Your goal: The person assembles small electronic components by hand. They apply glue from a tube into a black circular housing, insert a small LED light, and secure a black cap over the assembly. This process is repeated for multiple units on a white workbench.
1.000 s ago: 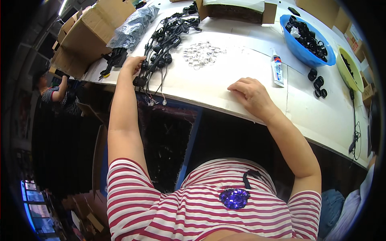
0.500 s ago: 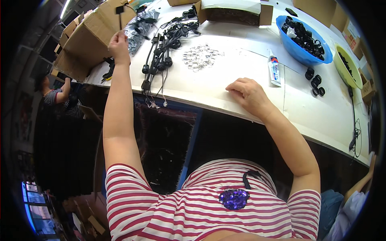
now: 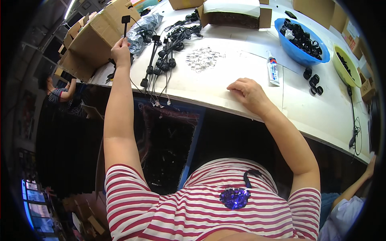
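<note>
Raised at the far left, my left hand (image 3: 121, 51) is closed round a thin black stem with a square head (image 3: 126, 20); a thin dark cable trails beside the wrist. Just right of it lie several black cables with thick cylindrical fittings (image 3: 161, 64), their pale-tipped wire ends (image 3: 157, 103) hanging over the table's front edge. My right hand (image 3: 248, 91) rests near that edge, fingers bent together, nothing visible in them. Between the hands, farther back, small clear ring-like pieces (image 3: 203, 59) lie scattered. A white and blue tube (image 3: 273, 70) lies beyond my right hand.
Blue basin (image 3: 299, 56) and yellow-green basin (image 3: 345, 68) hold black parts at the right; loose black rings (image 3: 315, 80) lie before them. A cardboard box (image 3: 90, 42) and a grey plastic bag (image 3: 140, 38) flank my left hand. Another box (image 3: 235, 20) stands behind. People (image 3: 60, 94) are at both sides.
My left hand has moved slightly down and right with the square-headed black stem, whose head now faces more toward view. The cables beside it have shifted a little. My right hand stays put.
</note>
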`<state>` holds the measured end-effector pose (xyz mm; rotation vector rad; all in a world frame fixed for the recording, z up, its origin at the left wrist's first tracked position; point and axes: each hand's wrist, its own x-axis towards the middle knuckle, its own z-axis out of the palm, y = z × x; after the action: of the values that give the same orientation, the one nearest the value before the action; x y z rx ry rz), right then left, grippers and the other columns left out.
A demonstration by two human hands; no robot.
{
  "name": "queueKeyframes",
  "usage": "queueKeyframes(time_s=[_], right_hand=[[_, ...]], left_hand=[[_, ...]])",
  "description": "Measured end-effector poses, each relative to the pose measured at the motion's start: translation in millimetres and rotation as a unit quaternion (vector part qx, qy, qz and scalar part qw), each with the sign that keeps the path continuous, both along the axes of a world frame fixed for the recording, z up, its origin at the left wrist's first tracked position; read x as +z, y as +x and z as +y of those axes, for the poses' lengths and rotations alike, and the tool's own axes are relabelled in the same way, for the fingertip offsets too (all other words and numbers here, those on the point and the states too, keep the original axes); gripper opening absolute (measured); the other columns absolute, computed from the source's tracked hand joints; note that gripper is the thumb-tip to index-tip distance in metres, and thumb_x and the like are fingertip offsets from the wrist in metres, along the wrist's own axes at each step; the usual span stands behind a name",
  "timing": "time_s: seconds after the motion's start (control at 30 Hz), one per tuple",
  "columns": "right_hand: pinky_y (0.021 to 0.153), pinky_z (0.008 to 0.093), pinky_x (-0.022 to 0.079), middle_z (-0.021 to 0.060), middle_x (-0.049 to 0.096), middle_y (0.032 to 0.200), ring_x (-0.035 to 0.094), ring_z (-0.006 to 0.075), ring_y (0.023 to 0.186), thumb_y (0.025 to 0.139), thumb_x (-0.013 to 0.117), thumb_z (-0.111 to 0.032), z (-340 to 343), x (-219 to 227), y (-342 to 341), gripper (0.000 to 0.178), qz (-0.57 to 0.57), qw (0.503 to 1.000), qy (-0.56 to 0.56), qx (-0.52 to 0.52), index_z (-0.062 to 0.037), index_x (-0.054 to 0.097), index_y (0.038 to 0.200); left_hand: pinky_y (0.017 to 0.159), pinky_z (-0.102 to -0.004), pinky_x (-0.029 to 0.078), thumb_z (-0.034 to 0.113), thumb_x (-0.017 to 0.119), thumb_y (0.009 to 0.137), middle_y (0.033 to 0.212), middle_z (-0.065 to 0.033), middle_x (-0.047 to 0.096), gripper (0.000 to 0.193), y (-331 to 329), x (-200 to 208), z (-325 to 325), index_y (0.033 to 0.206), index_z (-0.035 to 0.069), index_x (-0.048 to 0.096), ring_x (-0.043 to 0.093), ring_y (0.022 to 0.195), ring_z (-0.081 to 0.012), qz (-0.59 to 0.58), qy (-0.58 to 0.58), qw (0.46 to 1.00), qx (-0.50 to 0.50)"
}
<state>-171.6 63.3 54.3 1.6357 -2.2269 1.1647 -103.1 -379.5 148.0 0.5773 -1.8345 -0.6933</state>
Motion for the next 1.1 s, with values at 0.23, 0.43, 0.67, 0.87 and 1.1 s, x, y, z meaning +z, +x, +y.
queueKeyframes(time_s=[0.23,0.43,0.67,0.87,1.1], right_hand=[[0.073,0.034,0.045,0.0093,0.061,0.082,0.056,0.0263,0.08,0.077,0.058,-0.005,-2,1,2,0.009,0.001,0.999,0.034,-0.007,-0.0049,0.063,0.085],[0.075,0.0354,0.044,0.0084,0.061,0.084,0.056,0.0266,0.082,0.078,0.057,-0.007,-17,2,7,0.01,0.017,0.998,0.054,0.004,-0.006,0.063,0.085],[0.075,0.035,0.044,0.0081,0.06,0.083,0.056,0.0262,0.082,0.078,0.057,-0.008,-23,1,9,0.01,0.025,0.998,0.055,-0.005,-0.0061,0.064,0.085],[0.075,0.0321,0.047,0.0116,0.061,0.088,0.058,0.0237,0.085,0.081,0.058,-0.011,-31,7,7,0.014,-0.112,0.99,0.083,0.028,-0.0035,0.064,0.091],[0.08,0.0344,0.044,0.0178,0.062,0.093,0.058,0.029,0.088,0.085,0.052,-0.036,-140,26,39,0.041,-0.27,0.956,-0.032,0.107,0.0013,0.058,0.101]], left_hand=[[0.049,-0.0218,0.035,0.022,0.062,0.081,0.065,-0.0001,0.061,0.02,8,-13,-18,0.087,0.005,0.069,0.045,0.052,-0.0036,-0.101,0.053,0.993,-0.008],[0.074,-0.0358,0.046,0.017,0.057,0.081,0.08,-0.0088,0.066,0.024,17,-30,-12,0.104,0.011,0.055,0.063,0.08,-0.0253,-0.18,-0.071,0.977,0.089],[0.071,-0.0301,0.047,0.009,0.054,0.082,0.081,-0.0085,0.066,0.015,21,-66,-29,0.093,0.009,0.063,0.062,0.076,-0.0181,-0.185,-0.066,0.977,0.085],[0.054,-0.0217,0.043,0.003,0.049,0.083,0.08,-0.0047,0.062,0.019,14,-59,-28,0.097,0.005,0.063,0.054,0.062,-0.009,-0.088,0.063,0.993,-0.044],[0.041,-0.0176,0.035,0.0,0.045,0.086,0.086,-0.0068,0.055,0.025,11,-13,28,0.109,0.006,0.053,0.044,0.054,-0.007,-0.015,0.37,0.907,-0.199]])
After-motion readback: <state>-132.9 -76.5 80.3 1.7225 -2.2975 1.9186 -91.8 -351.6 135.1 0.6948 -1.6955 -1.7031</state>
